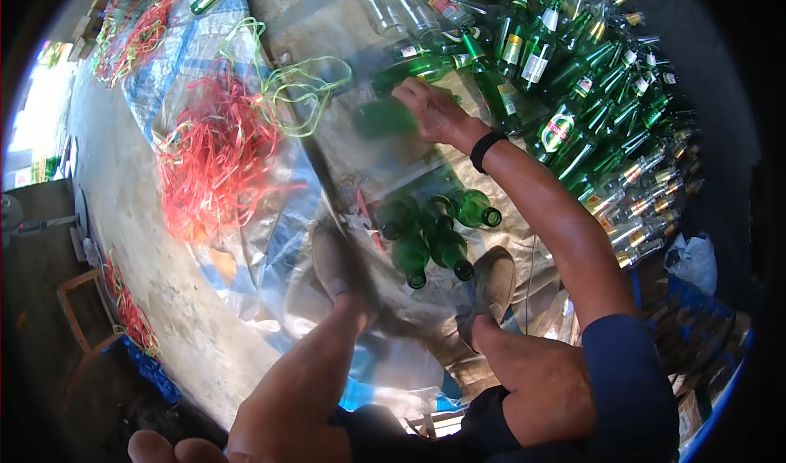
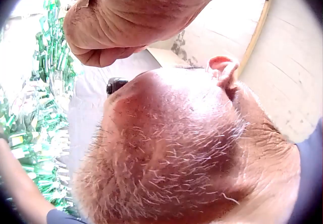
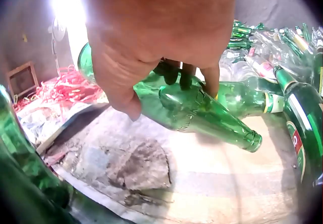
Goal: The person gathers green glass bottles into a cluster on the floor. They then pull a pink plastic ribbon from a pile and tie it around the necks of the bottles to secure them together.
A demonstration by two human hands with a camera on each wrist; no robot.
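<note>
My right hand [image 1: 434,112] grips a green glass bottle [image 3: 186,105] round its body, thumb on one side and fingers on the other. The bottle lies tilted, its open mouth pointing down to the right in the right wrist view; in the head view it is motion-blurred. Below that hand, several green bottles [image 1: 434,234] stand bunched between the feet. Another green bottle [image 1: 417,72] lies just beyond the hand. My left hand [image 2: 121,24] is raised close to the person's head, its fingers partly hidden; two of its fingers show at the lower left edge of the head view.
A large heap of green and clear bottles [image 1: 581,78] fills the right side. Red plastic strips [image 1: 217,156] and a pale green cord [image 1: 307,90] lie on a blue and white sheet [image 1: 286,189] to the left. A white bag [image 1: 693,262] is at the far right.
</note>
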